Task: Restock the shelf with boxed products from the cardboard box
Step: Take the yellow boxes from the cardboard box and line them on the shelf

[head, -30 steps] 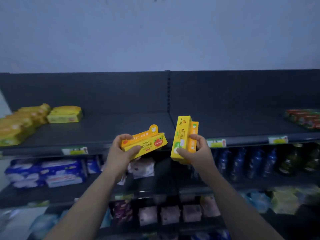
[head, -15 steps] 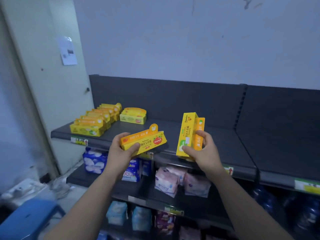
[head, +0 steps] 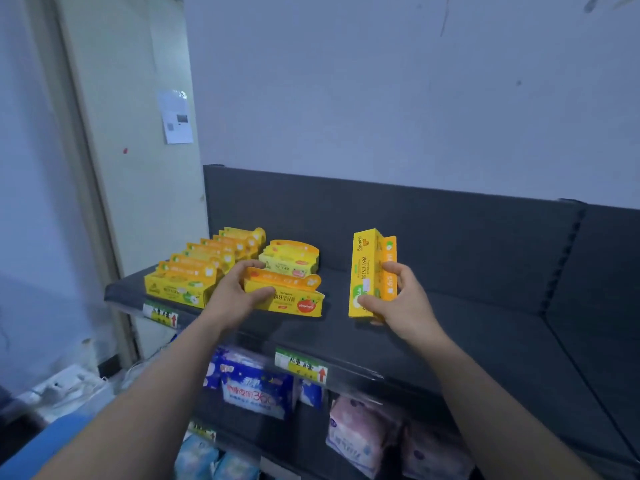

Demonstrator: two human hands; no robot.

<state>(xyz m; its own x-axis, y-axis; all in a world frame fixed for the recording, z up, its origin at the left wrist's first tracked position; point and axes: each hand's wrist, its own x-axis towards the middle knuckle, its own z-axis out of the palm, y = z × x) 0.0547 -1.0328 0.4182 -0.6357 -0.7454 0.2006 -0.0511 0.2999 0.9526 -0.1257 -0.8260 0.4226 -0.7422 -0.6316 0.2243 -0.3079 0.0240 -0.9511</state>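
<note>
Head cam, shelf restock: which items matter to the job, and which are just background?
Job: left hand gripping a flat yellow box; right hand holding upright yellow boxes; row of yellow boxes already on the top shelf.
Background: blue packs and pink packs below; price tags; paper notice.

Dark shelf (head: 450, 327): row of yellow boxes (head: 194, 275) at left end, single box (head: 289, 259) beside, perhaps touching.

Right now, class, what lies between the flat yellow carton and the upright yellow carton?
Head view: only bare dark shelf separates the flat yellow carton and the upright yellow carton.
</note>
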